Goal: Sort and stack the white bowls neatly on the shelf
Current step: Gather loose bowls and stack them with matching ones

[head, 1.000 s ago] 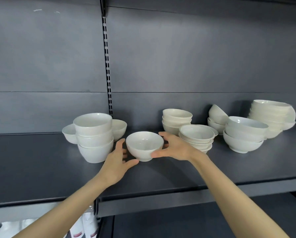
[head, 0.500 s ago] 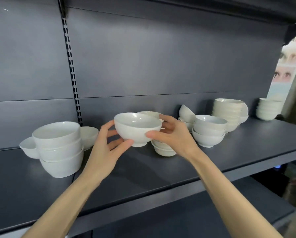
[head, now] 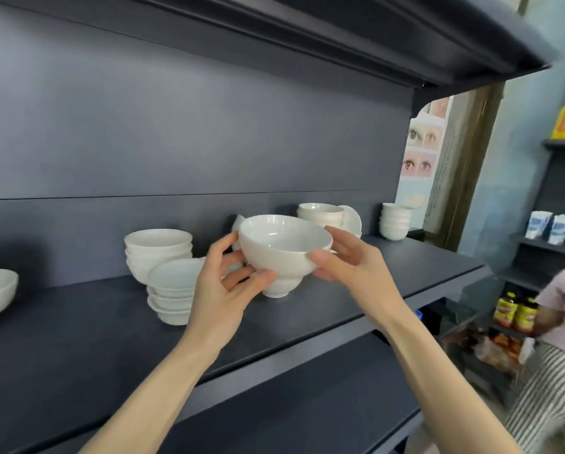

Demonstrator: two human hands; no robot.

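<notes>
Head view: you cradle white bowl [head: 284, 249] w/ left hand [head: 224, 286] & right hand [head: 350, 260], fingers curled on walls (glazed, slippery, fragile); support underside.

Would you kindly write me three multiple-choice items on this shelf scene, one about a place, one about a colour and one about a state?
1. Where is the bowl being handled?
A. on the floor
B. inside a sink
C. between the left hand and the right hand

2. What colour is the shelf?
A. white
B. dark grey-blue
C. red

3. How is that bowl turned?
A. mouth up and empty
B. upside down
C. mouth up and full of rice

Answers:
1. C, since fingers of both hands wrap its sides.
2. B, since the bare board is dark grey-blue.
3. A, since its bare white inside faces up.
</notes>
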